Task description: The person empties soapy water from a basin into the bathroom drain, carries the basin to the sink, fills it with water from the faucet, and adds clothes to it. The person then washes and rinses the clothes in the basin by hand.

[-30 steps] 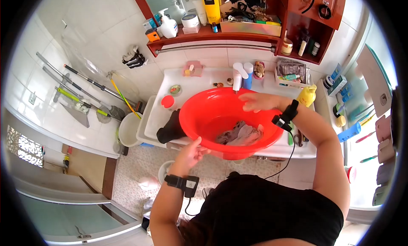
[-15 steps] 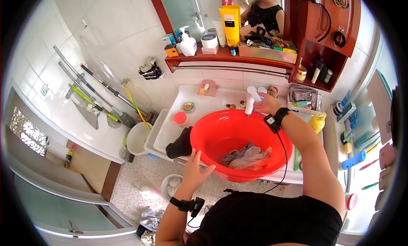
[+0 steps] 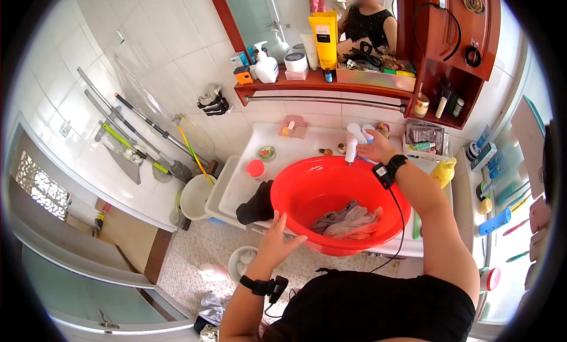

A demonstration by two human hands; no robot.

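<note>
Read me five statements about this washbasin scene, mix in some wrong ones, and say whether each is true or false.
1. Crumpled cloth lies in the red basin. True.
2. The right hand is down inside the basin. False: the right hand is up by the white faucet.
3. The left hand is near the basin's rim. True.
4. The black cloth lies in the basin. False: it lies outside.
5. The yellow tube stands on the shelf. True.

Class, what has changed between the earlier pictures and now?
The right hand has moved forward from above the red basin to the white faucet; whether it touches is unclear. The left hand has spread its fingers by the rim. The cloth stays in the basin.
</note>
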